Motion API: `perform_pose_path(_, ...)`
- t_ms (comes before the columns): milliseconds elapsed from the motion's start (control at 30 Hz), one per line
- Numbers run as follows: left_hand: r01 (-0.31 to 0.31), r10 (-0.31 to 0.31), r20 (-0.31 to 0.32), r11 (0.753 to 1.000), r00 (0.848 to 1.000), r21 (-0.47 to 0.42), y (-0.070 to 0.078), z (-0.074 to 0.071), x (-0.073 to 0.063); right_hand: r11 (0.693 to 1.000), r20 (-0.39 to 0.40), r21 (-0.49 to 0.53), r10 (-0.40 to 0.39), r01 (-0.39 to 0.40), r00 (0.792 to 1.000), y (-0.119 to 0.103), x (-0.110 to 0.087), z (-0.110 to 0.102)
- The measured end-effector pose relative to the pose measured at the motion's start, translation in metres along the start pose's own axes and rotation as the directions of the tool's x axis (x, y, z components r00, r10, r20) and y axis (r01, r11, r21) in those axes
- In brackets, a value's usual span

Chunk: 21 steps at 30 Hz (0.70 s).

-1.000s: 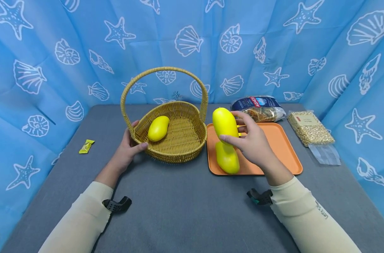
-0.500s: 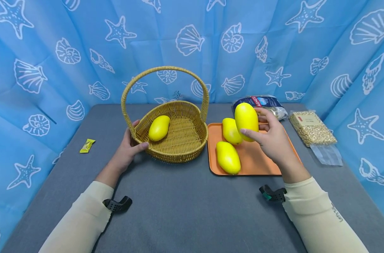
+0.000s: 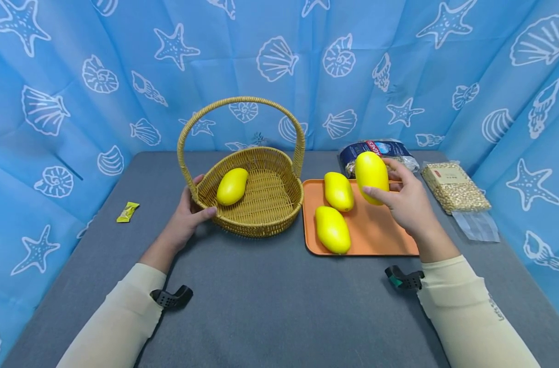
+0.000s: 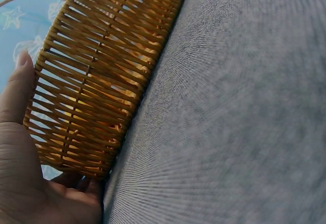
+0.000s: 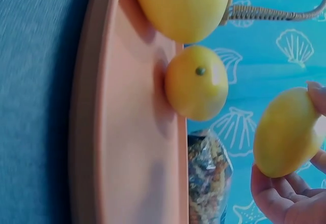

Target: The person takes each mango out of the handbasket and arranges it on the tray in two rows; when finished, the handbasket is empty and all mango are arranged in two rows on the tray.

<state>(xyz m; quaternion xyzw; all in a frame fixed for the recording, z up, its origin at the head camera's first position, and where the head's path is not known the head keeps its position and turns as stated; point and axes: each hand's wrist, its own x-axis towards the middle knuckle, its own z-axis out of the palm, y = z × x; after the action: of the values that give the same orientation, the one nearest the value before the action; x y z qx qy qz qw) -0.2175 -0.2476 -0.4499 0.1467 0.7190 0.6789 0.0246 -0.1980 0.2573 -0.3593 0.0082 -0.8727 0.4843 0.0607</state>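
A blue bag (image 3: 392, 148) labelled "AGNESI" lies behind an orange tray (image 3: 380, 236). Above the tray, the right hand (image 3: 409, 198) grips a smooth, plump yellow mango (image 3: 371, 175); the left hand (image 3: 186, 219) clasps a golden wicker basket (image 3: 257, 226)

A smooth yellow mango (image 3: 372, 176) was held aloft, nearly upright, at three o'clock from the arch-handled golden wicker basket (image 3: 265, 193), where another mango (image 3: 232, 187) lay toward nine o'clock.
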Motion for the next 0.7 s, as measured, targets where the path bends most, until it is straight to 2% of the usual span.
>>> perform_pose_path(500, -0.004, 0.004, 0.004, 1.000, 1.000, 0.007, -0.002, -0.001, 0.000, 0.997, -0.005, -0.038, 0.069, -0.069, 0.998, 0.026, 0.010, -0.005)
perform_pose_path(700, -0.009, 0.009, 0.000, 1.000, 1.000, 0.004, -0.001, 0.000, 0.000, 0.991, 0.025, -0.062, 0.118, -0.117, 0.993, 0.035, 0.014, -0.008)
